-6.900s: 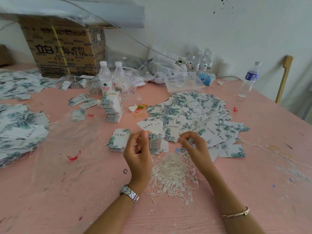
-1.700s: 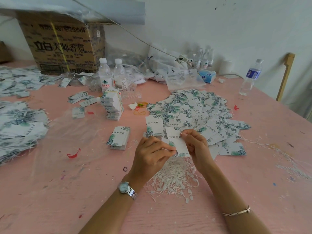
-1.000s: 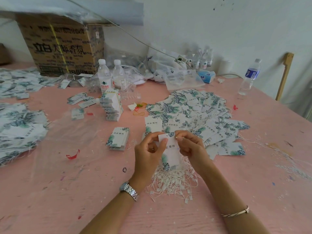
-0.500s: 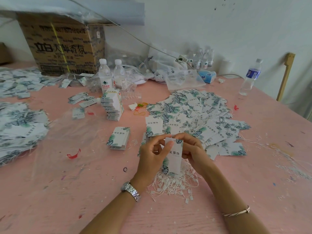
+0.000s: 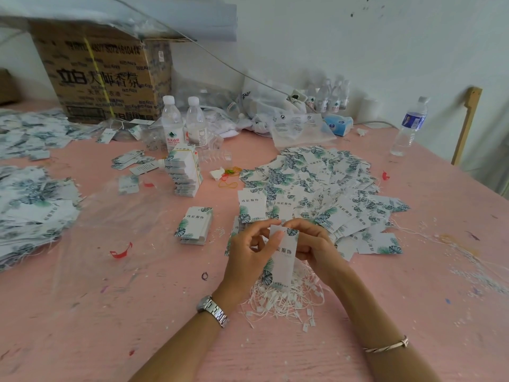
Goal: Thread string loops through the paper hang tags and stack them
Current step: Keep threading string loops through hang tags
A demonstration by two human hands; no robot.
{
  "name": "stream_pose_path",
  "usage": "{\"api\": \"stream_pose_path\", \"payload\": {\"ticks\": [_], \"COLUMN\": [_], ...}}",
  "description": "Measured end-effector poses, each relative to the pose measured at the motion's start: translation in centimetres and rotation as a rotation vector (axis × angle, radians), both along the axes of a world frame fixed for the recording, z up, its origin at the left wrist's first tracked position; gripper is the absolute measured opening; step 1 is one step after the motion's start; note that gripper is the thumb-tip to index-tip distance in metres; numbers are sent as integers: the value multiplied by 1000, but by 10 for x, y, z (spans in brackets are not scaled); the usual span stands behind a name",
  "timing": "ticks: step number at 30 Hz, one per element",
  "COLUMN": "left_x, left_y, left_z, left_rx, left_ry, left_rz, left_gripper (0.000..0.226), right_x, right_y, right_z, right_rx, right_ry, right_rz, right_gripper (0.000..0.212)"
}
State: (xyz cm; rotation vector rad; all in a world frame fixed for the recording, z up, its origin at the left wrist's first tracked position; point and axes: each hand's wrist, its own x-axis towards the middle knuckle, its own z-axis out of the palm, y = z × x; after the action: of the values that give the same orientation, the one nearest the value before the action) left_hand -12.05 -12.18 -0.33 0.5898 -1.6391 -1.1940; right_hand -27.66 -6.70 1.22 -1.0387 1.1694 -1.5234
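While both hands meet at its top edge, the tag hangs upright between them, print toward the camera. The left hand pinches the top-left corner between thumb and forefinger. The right hand curls round the top-right corner from behind, its fingertips at the edge where the hole should be. Holding it by the top probably steadies the hole and lets the long body dangle clear of the work. Whether a string is already in the fingers or through the hole is too fine to tell.

So the tag sits inside the grip itself, its lower end reaching toward 6 o'clock over the strings, a white tangle on the table right under the wrists, likely kept there so the next loop is a short reach. From 12 to 2 o'clock spreads a loose heap of tags, with thin strings trailing from its right edge, so it may be threaded work. At 10 o'clock lies a neat stack, and beyond it at 11 o'clock a tall stack stands before two bottles.
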Motion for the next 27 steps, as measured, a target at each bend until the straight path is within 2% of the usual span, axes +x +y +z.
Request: {"api": "stream_pose_path", "payload": {"ticks": [3,5,8,13,18,23,27], "left_x": [0,0,1,3,3,3,1], "left_y": [1,0,-1,0,2,3,3], "left_z": [0,0,1,0,0,-1,-1], "left_rx": [-35,-133,-317,-477,-454,-429,-422], "left_ry": [-9,-13,-30,-26,-54,-85,-83], "left_rz": [18,86,201,252,304,316,319], "left_gripper": [31,35,26,20,16,18,17], "right_x": [0,0,1,1,2,5,6], "right_y": [0,0,2,4,4,3,6], "right_z": [0,1,2,3,3,7,7], "right_rx": [16,21,15,7,7,27,-19], "right_ry": [-2,0,4,14,37,124,145], "right_rz": [-5,1,37,46,67,24,49], "right_gripper": [23,24,27,28,12,37,17]}}
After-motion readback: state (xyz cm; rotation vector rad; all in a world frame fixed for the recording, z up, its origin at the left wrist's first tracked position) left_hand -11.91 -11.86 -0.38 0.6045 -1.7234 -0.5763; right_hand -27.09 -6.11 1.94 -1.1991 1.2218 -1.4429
